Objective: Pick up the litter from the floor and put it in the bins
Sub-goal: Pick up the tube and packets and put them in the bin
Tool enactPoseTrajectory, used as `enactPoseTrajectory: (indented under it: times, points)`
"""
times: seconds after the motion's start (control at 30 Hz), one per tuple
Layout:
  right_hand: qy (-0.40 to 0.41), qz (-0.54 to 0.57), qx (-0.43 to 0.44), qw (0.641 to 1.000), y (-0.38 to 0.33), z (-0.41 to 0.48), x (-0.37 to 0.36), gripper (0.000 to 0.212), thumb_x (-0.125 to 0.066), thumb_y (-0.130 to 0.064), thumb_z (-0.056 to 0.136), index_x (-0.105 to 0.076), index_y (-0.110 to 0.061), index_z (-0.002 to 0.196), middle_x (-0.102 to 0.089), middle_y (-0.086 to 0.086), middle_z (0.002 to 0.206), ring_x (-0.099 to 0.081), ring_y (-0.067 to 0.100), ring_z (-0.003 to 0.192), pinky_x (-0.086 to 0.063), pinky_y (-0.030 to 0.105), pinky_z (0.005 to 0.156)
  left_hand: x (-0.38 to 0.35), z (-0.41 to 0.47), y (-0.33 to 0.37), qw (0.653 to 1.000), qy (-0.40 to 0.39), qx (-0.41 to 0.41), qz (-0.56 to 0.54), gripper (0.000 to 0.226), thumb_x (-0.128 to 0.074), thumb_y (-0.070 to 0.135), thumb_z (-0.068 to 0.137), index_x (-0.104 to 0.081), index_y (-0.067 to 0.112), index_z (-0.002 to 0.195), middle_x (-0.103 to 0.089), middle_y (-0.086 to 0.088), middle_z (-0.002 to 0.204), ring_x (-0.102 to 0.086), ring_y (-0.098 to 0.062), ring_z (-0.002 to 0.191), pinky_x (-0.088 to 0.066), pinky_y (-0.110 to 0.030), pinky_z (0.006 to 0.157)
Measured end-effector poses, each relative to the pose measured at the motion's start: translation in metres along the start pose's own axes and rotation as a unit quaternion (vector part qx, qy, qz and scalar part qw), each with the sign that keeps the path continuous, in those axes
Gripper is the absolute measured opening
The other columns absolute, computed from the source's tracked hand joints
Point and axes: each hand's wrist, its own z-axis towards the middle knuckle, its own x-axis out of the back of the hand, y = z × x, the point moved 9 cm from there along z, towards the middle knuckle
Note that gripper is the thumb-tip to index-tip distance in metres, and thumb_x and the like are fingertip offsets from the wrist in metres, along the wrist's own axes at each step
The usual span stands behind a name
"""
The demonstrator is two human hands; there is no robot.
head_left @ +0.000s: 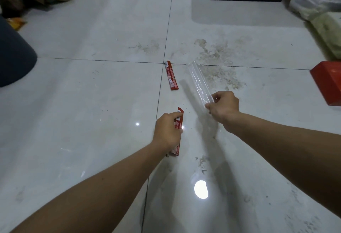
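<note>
The red wrapper [180, 117] is pinched in the left hand [168, 131], the clear sleeve [198, 81] held by its near end in the right hand [224, 107]; the sleeve may be dropped if so slight a grip is loosened.

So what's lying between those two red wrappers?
Only bare floor tile, seen in the head view, separates the far wrapper from the near wrapper that the left hand holds.
</note>
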Motion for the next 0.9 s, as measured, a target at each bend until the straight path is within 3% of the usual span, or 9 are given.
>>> enactPoseTrajectory:
  times: [0.13,0.3,0.4,0.5,0.6,0.67,0.8,0.9]
  points:
    - [-0.009,0.018,0.016,1.000,-0.027,-0.011,-0.008,0.011,-0.068,-0.003,0.081,-0.067,-0.013,0.086,-0.068,0.012,0.090,-0.069,0.030,0.080,-0.059,0.037,0.074,0.038,-0.003,0.001,0.998,0.037,0.013,-0.040,0.056,-0.067,-0.001,0.085,-0.055,0.022,0.135,-0.058,-0.003,0.120,-0.063,-0.024,0.102,-0.051,-0.037,0.097]
    - [-0.021,0.034,0.045,0.998,-0.070,-0.036,-0.024,0.011,-0.069,-0.002,0.081,-0.068,-0.009,0.090,-0.068,0.010,0.090,-0.069,0.028,0.079,-0.054,0.029,0.065,0.104,-0.015,0.006,0.993,0.094,-0.004,-0.077,0.055,-0.067,-0.003,0.084,-0.058,0.024,0.131,-0.060,-0.002,0.114,-0.064,-0.025,0.093,-0.056,-0.040,0.087]
    - [-0.029,0.050,0.064,0.996,-0.103,-0.054,-0.038,0.012,-0.069,-0.002,0.081,-0.067,-0.013,0.086,-0.069,0.009,0.091,-0.069,0.028,0.081,-0.057,0.034,0.071,0.149,-0.025,0.006,0.988,0.122,-0.019,-0.090,0.055,-0.066,-0.004,0.084,-0.059,0.024,0.131,-0.059,-0.003,0.114,-0.062,-0.022,0.086,-0.056,-0.038,0.083]
    - [-0.040,0.072,0.082,0.993,-0.136,-0.075,-0.061,0.012,-0.072,-0.004,0.079,-0.068,-0.013,0.087,-0.069,0.010,0.096,-0.069,0.029,0.085,-0.058,0.035,0.074,0.201,-0.038,0.004,0.984,0.152,-0.032,-0.086,0.055,-0.065,-0.005,0.084,-0.058,0.023,0.131,-0.059,-0.003,0.115,-0.062,-0.024,0.092,-0.055,-0.035,0.085]
    - [-0.050,0.092,0.108,0.989,-0.174,-0.100,-0.089,0.014,-0.076,-0.009,0.074,-0.067,-0.020,0.072,-0.070,0.004,0.097,-0.069,0.027,0.094,-0.058,0.041,0.082,0.259,-0.054,-0.001,0.977,0.190,-0.043,-0.085,0.054,-0.066,-0.005,0.084,-0.059,0.023,0.130,-0.059,-0.002,0.115,-0.060,-0.022,0.089,-0.055,-0.033,0.083]
    - [-0.068,0.098,0.124,0.985,-0.204,-0.121,-0.110,0.013,-0.075,-0.010,0.075,-0.067,-0.020,0.071,-0.071,0.003,0.086,-0.071,0.029,0.083,-0.058,0.044,0.080,0.300,-0.067,-0.004,0.971,0.218,-0.053,-0.082,0.054,-0.066,-0.004,0.084,-0.058,0.024,0.131,-0.059,-0.002,0.115,-0.059,-0.021,0.088,-0.055,-0.034,0.085]
    - [-0.113,0.112,0.165,0.973,-0.272,-0.168,-0.152,0.009,-0.071,-0.004,0.081,-0.069,-0.013,0.082,-0.070,0.012,0.089,-0.072,0.031,0.078,-0.056,0.035,0.070,0.387,-0.095,-0.013,0.955,0.280,-0.065,-0.077,0.054,-0.068,-0.002,0.084,-0.058,0.023,0.131,-0.059,0.000,0.112,-0.059,-0.018,0.086,-0.055,-0.035,0.086]
    - [-0.135,0.124,0.200,0.963,-0.320,-0.204,-0.181,0.008,-0.072,-0.005,0.081,-0.069,-0.011,0.085,-0.069,0.011,0.090,-0.071,0.027,0.073,-0.052,0.028,0.062,0.449,-0.118,-0.022,0.939,0.328,-0.078,-0.073,0.055,-0.071,0.000,0.082,-0.059,0.023,0.130,-0.062,0.000,0.107,-0.061,-0.021,0.094,-0.054,-0.038,0.090]
